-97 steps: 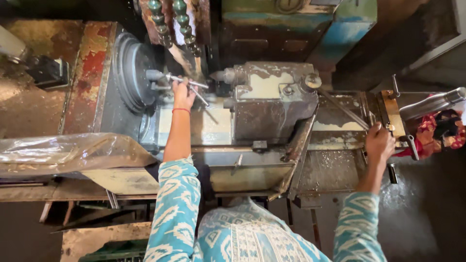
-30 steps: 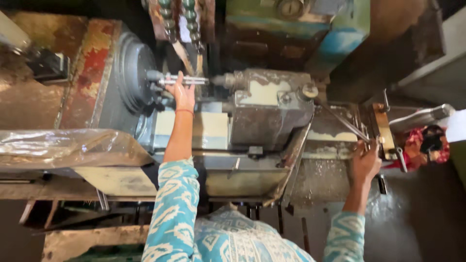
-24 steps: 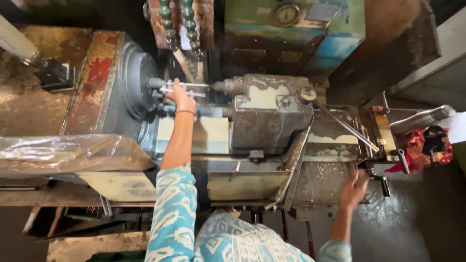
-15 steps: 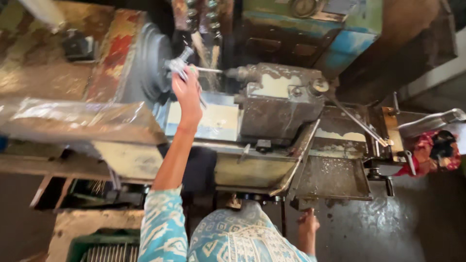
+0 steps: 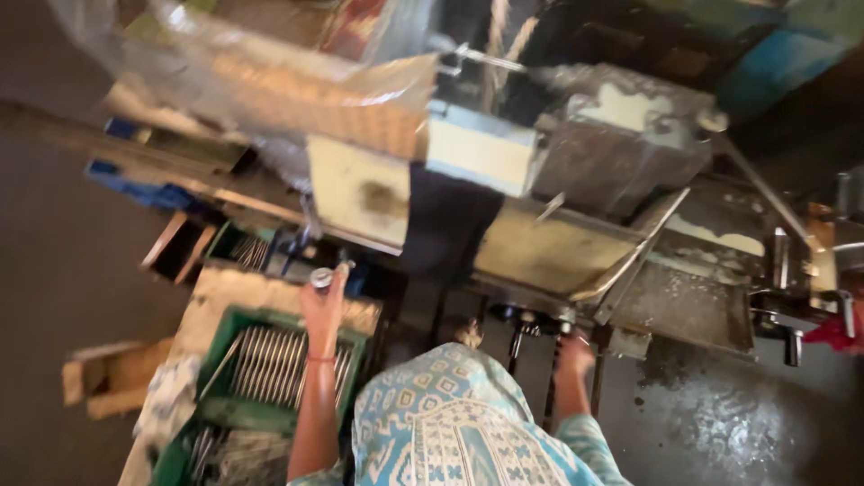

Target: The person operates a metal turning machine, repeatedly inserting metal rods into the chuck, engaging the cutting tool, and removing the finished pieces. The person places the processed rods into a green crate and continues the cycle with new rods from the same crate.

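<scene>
My left hand [image 5: 324,306] is closed around a short shiny metal rod [image 5: 321,276] and holds it above a green crate [image 5: 219,362] filled with several similar metal rods [image 5: 270,360]. My right hand [image 5: 574,354] hangs low beside my patterned blue top, close to the dark legs under the lathe [image 5: 621,144]. The picture is blurred, so the right hand's fingers are not clear. The lathe's grey block and pale front panel [image 5: 360,193] are above both hands.
A crumpled clear plastic sheet [image 5: 270,81] covers the machine's left end. A metal chip tray [image 5: 684,306] juts out at the right, with a red cloth [image 5: 832,328] beyond it. A wooden block [image 5: 99,382] lies on the dark floor at the left.
My left hand has left the lathe's chuck and come down to the green crate with a metal rod in it. My right hand has dropped from the right-side handle to below the machine.
</scene>
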